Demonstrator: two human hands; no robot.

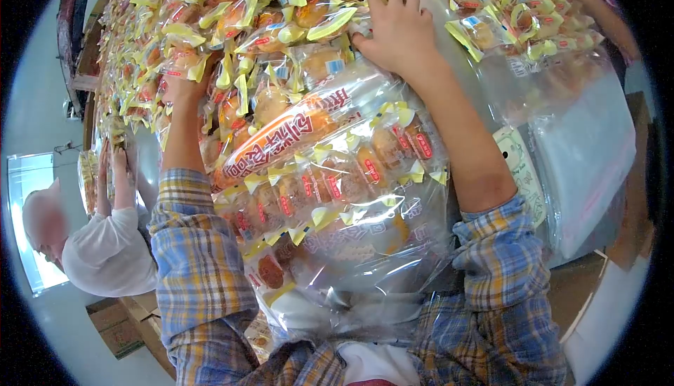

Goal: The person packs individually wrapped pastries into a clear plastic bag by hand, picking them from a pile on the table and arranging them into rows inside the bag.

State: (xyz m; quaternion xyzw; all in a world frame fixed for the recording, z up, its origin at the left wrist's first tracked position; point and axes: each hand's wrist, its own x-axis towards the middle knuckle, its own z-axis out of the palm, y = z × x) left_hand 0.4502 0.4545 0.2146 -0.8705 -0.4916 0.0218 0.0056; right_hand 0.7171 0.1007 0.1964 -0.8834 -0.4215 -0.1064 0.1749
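Printed clear bag: lying in front of the torso, between the forearms, against the near edge of the pile of wrapped buns.
Bag axis: orange printed band runs slantwise, lower left to upper right; can't tell which end is the mouth.
Bag contents: row of wrapped buns, lined up roughly parallel to the band.
Left hand: reaching forward into pile, fingers hidden by wrappers; can't tell if gripping.
Right hand: fingers spread apart, pointing away from wearer, over pile just beyond bag; clamped on nothing visible.
Right side: flat clear bags, near right forearm.
Far left: co-worker, white top, arms toward pile.
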